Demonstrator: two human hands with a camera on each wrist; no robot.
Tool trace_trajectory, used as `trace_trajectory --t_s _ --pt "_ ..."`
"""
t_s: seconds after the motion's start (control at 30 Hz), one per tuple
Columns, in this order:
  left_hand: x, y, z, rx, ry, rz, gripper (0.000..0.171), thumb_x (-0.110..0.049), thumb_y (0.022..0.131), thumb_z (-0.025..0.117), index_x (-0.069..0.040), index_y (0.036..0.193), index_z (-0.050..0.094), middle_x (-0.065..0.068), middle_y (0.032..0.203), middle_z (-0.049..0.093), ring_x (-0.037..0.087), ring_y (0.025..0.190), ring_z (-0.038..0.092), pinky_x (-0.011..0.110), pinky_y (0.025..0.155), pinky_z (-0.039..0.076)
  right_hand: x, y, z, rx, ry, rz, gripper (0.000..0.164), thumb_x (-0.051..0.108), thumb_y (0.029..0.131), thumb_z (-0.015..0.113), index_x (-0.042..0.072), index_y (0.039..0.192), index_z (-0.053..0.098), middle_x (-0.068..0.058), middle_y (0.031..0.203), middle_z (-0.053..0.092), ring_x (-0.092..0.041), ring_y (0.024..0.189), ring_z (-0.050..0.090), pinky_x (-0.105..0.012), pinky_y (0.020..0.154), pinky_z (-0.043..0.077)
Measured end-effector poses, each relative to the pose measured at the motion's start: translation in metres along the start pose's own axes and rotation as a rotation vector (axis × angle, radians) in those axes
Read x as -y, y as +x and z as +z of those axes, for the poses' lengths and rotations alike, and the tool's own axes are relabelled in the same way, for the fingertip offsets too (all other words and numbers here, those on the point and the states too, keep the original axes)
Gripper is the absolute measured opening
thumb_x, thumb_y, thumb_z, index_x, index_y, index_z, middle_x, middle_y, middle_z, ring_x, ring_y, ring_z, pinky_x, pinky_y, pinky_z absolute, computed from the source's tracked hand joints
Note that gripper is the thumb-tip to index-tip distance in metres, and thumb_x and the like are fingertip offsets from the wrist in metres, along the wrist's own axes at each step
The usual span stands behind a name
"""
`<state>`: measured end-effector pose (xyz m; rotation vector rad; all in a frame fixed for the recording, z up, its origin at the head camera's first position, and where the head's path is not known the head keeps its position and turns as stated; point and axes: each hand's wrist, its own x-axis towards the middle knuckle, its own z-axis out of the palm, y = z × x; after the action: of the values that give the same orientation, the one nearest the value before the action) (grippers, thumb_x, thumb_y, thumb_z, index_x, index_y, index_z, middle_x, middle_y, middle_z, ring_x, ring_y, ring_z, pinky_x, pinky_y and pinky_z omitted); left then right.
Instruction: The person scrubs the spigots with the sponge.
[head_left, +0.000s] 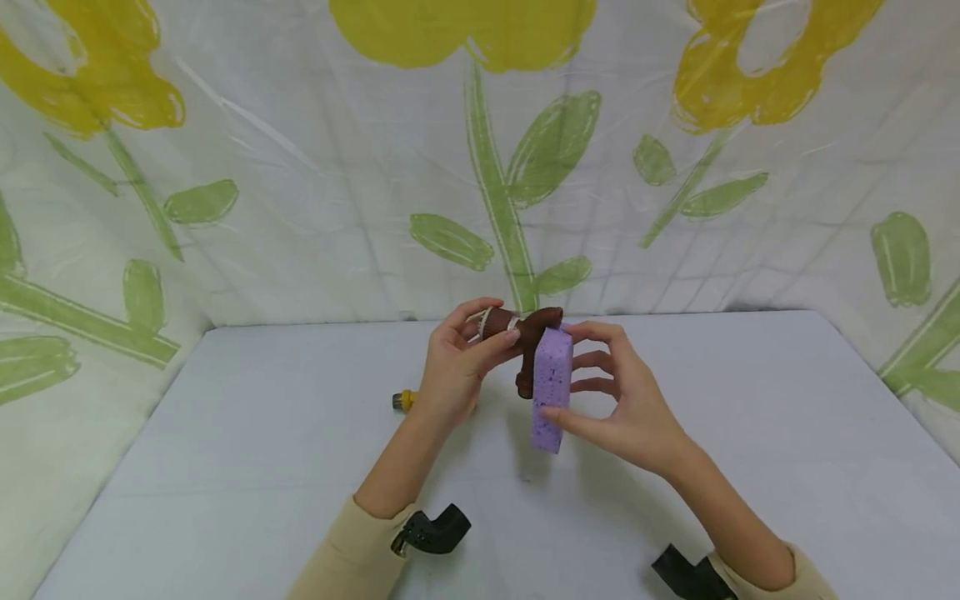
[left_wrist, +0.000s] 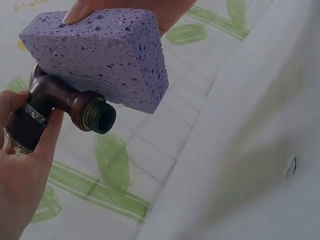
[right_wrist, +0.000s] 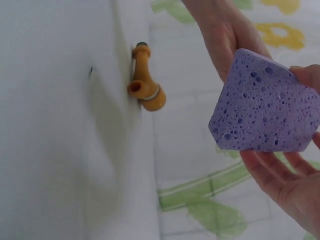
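Note:
A dark brown water tap [head_left: 531, 343] with a threaded inlet [left_wrist: 100, 117] is held in my left hand [head_left: 459, 360], whose thumb and fingers pinch its ribbed handle. My right hand [head_left: 628, 400] grips a purple porous sponge [head_left: 552, 388] by its edges, thumb on one side and fingers on the other. In the left wrist view the sponge [left_wrist: 107, 57] lies against the tap's body, covering part of it. From the right wrist view the sponge [right_wrist: 265, 107] hides the brown tap. Both things are raised above the table.
A yellow-orange tap [right_wrist: 145, 80] lies on the white table [head_left: 247, 433], mostly behind my left hand in the head view. Behind the table hangs a white sheet [head_left: 300, 250] painted with yellow flowers and green leaves. Black devices [head_left: 435, 531] sit at both wrists.

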<state>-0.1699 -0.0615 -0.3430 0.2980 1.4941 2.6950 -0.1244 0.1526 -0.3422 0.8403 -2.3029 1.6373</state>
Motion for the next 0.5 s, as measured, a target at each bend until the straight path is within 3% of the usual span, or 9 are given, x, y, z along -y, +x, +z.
trace_trajectory --t_s 0.27,0.5 --pt "-0.0032 -0.0015 0.0005 0.064 0.031 -0.003 0.039 0.021 0.094 0.059 0.008 0.130 0.058 0.007 0.104 0.066 0.014 0.089 0.074 0.032 0.085 0.065 -0.0022 0.0020 -0.0041 -0.035 -0.001 0.052 0.086 -0.013 0.074 0.089 -0.001 0.144 0.041 -0.009 0.134 0.054 -0.012 0.103 0.069 -0.029 0.084 0.064" --pt "-0.0026 -0.0005 0.0002 0.008 0.037 -0.004 0.039 0.022 0.094 0.059 0.010 0.131 0.058 0.006 0.103 0.068 0.014 0.090 0.073 0.030 0.082 0.065 0.0018 0.0009 -0.0020 -0.006 -0.022 0.018 0.085 -0.008 0.074 0.091 0.000 0.144 0.043 -0.010 0.141 0.054 -0.011 0.106 0.069 -0.029 0.084 0.064"
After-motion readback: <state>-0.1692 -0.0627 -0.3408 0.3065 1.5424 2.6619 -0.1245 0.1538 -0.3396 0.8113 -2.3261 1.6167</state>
